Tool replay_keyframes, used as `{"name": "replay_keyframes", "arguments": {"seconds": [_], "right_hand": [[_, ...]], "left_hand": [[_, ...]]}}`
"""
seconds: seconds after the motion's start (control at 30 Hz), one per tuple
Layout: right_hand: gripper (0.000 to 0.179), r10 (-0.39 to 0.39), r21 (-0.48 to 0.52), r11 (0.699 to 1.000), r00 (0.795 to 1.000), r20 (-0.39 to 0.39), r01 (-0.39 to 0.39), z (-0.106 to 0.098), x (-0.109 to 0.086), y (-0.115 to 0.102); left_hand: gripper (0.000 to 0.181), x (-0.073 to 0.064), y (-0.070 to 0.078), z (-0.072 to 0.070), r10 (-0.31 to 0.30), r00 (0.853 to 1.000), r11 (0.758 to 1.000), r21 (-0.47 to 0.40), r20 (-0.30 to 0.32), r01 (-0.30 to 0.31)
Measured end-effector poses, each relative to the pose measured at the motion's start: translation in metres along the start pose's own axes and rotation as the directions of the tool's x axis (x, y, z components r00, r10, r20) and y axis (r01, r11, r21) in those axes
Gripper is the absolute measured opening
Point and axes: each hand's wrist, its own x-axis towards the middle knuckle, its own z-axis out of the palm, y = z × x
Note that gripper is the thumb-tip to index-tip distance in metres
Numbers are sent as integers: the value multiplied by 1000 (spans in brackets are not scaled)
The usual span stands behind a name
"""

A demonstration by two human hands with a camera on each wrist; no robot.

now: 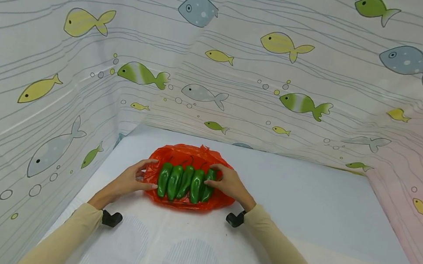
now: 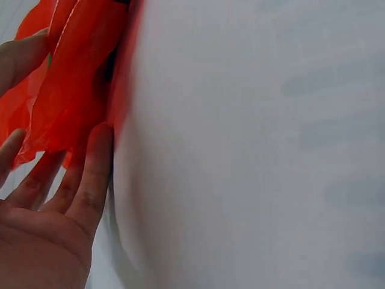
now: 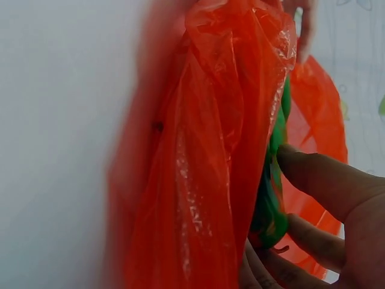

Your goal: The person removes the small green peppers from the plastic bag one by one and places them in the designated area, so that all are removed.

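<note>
Several glossy green peppers (image 1: 186, 184) lie side by side on a red plastic bag (image 1: 193, 151), their thin stems pointing away from me. At the right end of the row, my right hand (image 1: 230, 183) holds the outermost pepper (image 3: 274, 208) between thumb and fingers. My left hand (image 1: 132, 180) is at the bag's left side, thumb near the closest pepper, fingers spread and mostly straight. In the left wrist view, the fingers (image 2: 90, 174) touch the red plastic. The bag's near side hides most of the peppers in the right wrist view.
The bag lies on a white table (image 1: 304, 214) with pale patterned patches at the front. A fish-print curtain (image 1: 242, 78) encloses the back and both sides. Each wrist wears a small black device (image 1: 111, 219).
</note>
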Motion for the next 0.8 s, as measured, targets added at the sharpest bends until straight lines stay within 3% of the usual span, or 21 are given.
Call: {"name": "replay_keyframes", "arguments": {"seconds": [0.4,0.57,0.8], "right_hand": [[55,34,13,999,999,1,-34,6,5,5],[53,29,39,999,999,-35,-27,9,3,6],[54,14,73,997,1000,-14,-13,7,3,2]], "left_hand": [[85,0,0,2,10,1000,1000,-18,-5,-10],[85,0,-2,4,-3,1000,1000,-24,2,3],[84,1,-1,3,-2,1000,1000,-19,-5,1]]}}
